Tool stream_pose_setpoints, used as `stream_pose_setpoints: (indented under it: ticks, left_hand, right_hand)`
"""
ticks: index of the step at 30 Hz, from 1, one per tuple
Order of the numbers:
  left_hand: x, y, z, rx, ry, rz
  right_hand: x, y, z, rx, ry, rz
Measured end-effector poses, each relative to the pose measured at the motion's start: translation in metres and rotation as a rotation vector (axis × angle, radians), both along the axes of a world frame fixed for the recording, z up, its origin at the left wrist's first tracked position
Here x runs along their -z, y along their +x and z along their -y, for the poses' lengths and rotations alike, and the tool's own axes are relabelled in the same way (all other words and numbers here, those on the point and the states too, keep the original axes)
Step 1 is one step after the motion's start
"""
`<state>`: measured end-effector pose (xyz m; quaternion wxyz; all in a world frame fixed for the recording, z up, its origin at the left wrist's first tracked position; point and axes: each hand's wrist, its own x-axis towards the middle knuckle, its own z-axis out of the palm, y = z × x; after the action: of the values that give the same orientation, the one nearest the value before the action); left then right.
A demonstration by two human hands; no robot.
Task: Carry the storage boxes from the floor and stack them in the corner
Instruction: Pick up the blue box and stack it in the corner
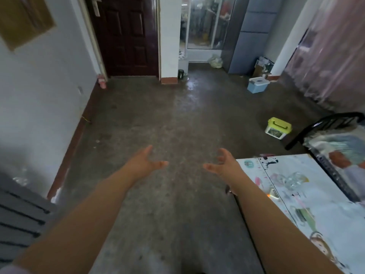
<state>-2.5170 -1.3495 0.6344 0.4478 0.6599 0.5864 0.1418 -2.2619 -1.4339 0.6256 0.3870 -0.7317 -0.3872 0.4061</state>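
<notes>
We hold both arms out over the bare concrete floor (158, 119), the left hand (145, 162) and the right hand (222, 165) spread wide with palms turned toward each other and nothing in either. The storage boxes sit well apart from us on the right side of the room: a small box with a yellow-green lid (278, 128) stands on the floor near the foot of a black metal bed frame (324, 123), and a blue box with a white lid (256, 85) lies farther off, close to the wall by the plastic curtain (325, 62). The risk from here is the path itself: the table with the printed cloth (308, 194) juts in just beside our right forearm, so a turn toward the boxes could catch its corner, and a glossy patch near the far pillar may be wet, though the blur leaves that uncertain. We cannot tell which corner is meant for stacking, whether the lids are latched, or what the boxes weigh. The clutter behind the blue box is too smeared to identify.
</notes>
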Motion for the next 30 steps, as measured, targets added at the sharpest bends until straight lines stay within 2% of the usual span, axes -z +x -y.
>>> stream_pose_setpoints:
  ticks: [4, 8, 12, 15, 23, 30]
  left_hand:
    - [0.011, 0.054, -0.066, 0.073, -0.022, -0.012]
    - [0.020, 0.123, -0.143, 0.092, -0.040, 0.055]
    - [0.006, 0.194, -0.226, 0.084, 0.028, -0.009]
    - [-0.005, 0.250, -0.286, 0.098, 0.031, 0.041]
    - [0.006, 0.343, -0.424, 0.119, 0.006, 0.034]
    - [0.005, 0.435, -0.601, 0.269, 0.019, -0.033]
  right_hand:
    - [0.008, 0.048, -0.056, 0.056, -0.034, 0.013]
    - [0.014, 0.122, -0.128, 0.115, -0.015, 0.021]
    - [-0.001, 0.202, -0.206, 0.133, 0.004, 0.018]
    - [-0.015, 0.256, -0.270, 0.135, 0.028, 0.033]
    - [-0.002, 0.336, -0.408, 0.139, -0.003, 0.033]
    - [0.006, 0.423, -0.557, 0.281, -0.023, 0.107]
